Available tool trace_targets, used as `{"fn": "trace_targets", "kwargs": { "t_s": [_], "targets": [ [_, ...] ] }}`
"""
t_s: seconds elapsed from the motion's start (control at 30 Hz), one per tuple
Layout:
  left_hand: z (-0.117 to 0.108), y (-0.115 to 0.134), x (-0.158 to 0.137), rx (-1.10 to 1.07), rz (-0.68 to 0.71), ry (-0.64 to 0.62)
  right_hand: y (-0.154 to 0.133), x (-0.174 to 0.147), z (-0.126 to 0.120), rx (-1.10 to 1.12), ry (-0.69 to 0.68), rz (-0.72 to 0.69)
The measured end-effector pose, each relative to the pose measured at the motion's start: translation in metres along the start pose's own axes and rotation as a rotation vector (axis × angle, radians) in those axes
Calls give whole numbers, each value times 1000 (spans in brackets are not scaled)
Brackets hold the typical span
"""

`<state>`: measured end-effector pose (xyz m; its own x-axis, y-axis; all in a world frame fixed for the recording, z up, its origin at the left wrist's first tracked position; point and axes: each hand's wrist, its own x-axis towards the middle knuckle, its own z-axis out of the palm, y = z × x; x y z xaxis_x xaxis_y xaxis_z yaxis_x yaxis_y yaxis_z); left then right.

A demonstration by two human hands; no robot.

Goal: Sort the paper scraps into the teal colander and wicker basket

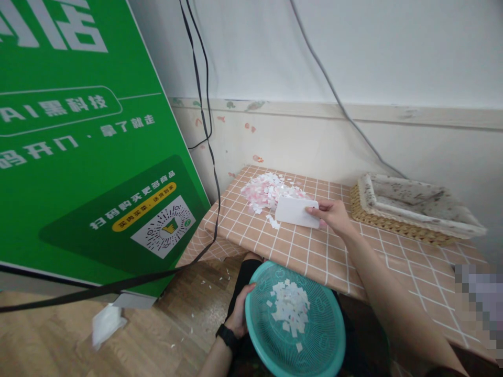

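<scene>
My right hand (332, 213) grips a flat white card (295, 211) by its right edge, thumb on top. The card stands tilted on the table, against the near side of a pile of white and pinkish paper scraps (264, 189). A few scraps lie just in front of it. With my left hand (240, 309) I hold the left rim of a teal plastic basket (328, 330), below the table's front edge and over my lap. White paper scraps (291, 306) are heaped inside the basket. The fingers of my left hand are partly hidden beneath the basket.
A brown checked cloth (275, 246) covers the table. At the back right stands a wicker basket (408, 225) with a floral lining. A large green panel (78, 183) rises on the left, crossed by a black cable (215, 209). Scraps and a white bag (108, 325) lie on the floor.
</scene>
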<state>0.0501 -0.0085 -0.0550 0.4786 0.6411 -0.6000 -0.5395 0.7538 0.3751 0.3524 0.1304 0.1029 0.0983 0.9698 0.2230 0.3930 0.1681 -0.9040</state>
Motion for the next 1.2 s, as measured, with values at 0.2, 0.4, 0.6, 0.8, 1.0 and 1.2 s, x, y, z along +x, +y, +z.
{"fn": "trace_targets", "kwargs": {
  "t_s": [0.2, 0.4, 0.6, 0.8, 1.0, 1.2],
  "targets": [
    [-1, -2, 1, -17, 31, 9, -6, -3, 2, -17, -33, 65],
    [-1, -1, 1, -16, 40, 5, -7, -3, 3, -35, -41, 68],
    [-2, -1, 1, -30, 0, -17, 0, 0, 1, -48, 57, 45],
    [1, -1, 0, -10, 24, 30, 5, 1, -6, -50, 66, -4],
    [6, 1, -3, -23, 21, 39, 8, 2, -15, -63, 156, -36],
    [6, 1, -3, -13, 25, 60, 10, 0, -14, 57, 109, -5]
  ]
}}
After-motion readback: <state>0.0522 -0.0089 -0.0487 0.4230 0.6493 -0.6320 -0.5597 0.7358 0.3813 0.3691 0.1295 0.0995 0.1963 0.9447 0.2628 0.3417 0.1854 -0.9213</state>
